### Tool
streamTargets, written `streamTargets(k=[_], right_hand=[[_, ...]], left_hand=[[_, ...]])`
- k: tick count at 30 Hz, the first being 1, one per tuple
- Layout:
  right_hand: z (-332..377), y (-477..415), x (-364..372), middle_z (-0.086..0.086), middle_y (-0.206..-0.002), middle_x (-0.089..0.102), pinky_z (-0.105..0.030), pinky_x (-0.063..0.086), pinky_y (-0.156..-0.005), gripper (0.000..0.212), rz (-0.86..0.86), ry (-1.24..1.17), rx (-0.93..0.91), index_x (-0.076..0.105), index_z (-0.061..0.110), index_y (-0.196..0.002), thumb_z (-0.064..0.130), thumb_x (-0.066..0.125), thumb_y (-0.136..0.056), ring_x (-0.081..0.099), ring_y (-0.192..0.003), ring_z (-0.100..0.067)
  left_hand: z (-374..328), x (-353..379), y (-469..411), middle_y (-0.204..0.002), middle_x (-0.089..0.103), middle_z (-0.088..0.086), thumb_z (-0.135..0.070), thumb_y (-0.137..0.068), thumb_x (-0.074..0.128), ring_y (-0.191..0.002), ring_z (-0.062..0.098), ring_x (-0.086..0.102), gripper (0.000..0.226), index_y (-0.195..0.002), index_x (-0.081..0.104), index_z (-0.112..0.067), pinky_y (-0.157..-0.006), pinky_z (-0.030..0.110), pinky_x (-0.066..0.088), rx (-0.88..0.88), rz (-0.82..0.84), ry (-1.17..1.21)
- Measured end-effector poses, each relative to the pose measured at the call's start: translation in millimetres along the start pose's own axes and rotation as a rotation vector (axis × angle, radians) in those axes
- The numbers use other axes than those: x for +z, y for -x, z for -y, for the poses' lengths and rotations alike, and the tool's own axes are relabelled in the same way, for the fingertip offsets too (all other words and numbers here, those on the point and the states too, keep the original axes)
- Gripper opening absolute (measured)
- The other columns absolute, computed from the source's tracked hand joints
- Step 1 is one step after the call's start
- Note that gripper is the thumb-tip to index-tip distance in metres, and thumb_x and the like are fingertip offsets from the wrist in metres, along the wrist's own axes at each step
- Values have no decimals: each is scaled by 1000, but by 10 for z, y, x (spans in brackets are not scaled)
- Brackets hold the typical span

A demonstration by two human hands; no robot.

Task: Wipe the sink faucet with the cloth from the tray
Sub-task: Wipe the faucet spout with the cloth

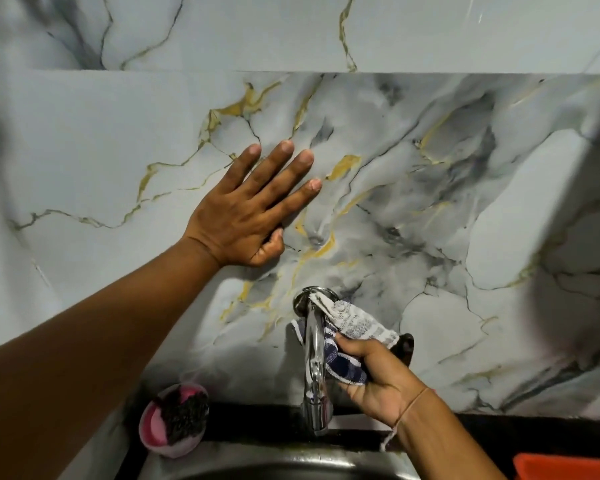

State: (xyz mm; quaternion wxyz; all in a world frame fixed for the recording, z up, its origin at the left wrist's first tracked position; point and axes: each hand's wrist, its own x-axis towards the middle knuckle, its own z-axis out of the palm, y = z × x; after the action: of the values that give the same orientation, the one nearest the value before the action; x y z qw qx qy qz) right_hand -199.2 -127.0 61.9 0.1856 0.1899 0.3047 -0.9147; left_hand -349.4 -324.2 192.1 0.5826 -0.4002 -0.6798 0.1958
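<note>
Nearest me, my right hand is closed around the cloth, bunched in the fist and pressed against the right side of the faucet. The cloth's free end drapes up over the faucet's round base at the wall. Below that hand sits the sink, with a pink bowl holding a dark scrubber off to its left.

Farther out, above and left of the working hand, my left hand lies open and flat on the marble wall, gripping nothing, apparently bracing me.

My worry: the cloth only covers one side, so the far side and spout tip may stay unwiped. A loose corner could snag at the base, or the bundle might slip into the sink if my grip eases.
</note>
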Motion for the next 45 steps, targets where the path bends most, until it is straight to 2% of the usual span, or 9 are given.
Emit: streamTargets(k=[6,10,15,19,25,31,35,39,45], right_hand=[[-159,-268,-24,-24,-78,73,-41,62,-63,21,-12,-64,128,67,-8,-92,-3,53,-78,72,-66,-34],[-107,-151,-74,-16,-89,76,-39,60,-70,28,-46,84,-88,72,4,-99,-1,60,-74,72,-77,-30],[75,234,275,6,-75,74,-21,47,-55,9,-486,1495,-1011,75,21,-85,21,71,-78,70,-74,-15],[3,114,878,-15,-109,61,-44,47,-82,29,-427,2383,-976,70,10,-99,27,55,-80,49,-106,-35],[-465,-194,1181,-29,-108,59,-47,53,-73,59,-359,3416,-547,61,-3,-113,47,36,-96,53,-95,-40],[81,7,1058,-14,-102,67,-40,54,-74,18,-253,2637,-956,67,6,-100,15,61,-85,60,-96,-35],[200,227,426,0,-71,69,-5,37,-52,8,-439,1735,-1074,70,15,-72,8,70,-76,61,-65,-14],[-114,-13,129,10,-72,73,-20,55,-67,21,-474,572,-779,71,24,-73,6,70,-84,69,-71,-5],[-223,-157,31,-18,-72,77,-34,60,-45,20,-169,-21,-128,70,-3,-95,3,51,-93,74,-57,-26]], left_hand=[[5,14,-2,-165,27,19,-39,-92,29,-155,35,15,73,-160,33,-13,-128,53,8,9,-18,-24],[-12,32,-15,-164,33,20,-40,-93,27,-155,36,16,72,-160,33,-13,-129,51,4,2,-20,-46],[-14,3,-10,-163,34,20,-40,-92,29,-154,35,18,72,-159,34,-13,-128,52,6,4,-7,-21],[-8,-17,-14,-164,32,20,-39,-93,27,-154,38,22,72,-160,32,-12,-127,53,9,-2,-3,-24],[-17,-38,-28,-166,28,19,-38,-94,27,-153,40,26,72,-161,30,-12,-126,54,13,5,-5,13],[-12,-44,-20,-166,29,18,-36,-94,28,-155,38,23,71,-161,30,-12,-126,55,17,-1,-21,37],[-9,-31,-9,-166,30,18,-35,-94,29,-155,38,24,70,-160,30,-12,-127,54,14,-2,-26,46],[-2,-5,1,-167,27,17,-35,-93,30,-157,36,15,72,-162,27,-13,-129,52,8,-4,-37,47],[-10,24,2,-166,28,17,-38,-92,31,-157,35,14,73,-161,31,-13,-129,52,7,-3,-49,38]])
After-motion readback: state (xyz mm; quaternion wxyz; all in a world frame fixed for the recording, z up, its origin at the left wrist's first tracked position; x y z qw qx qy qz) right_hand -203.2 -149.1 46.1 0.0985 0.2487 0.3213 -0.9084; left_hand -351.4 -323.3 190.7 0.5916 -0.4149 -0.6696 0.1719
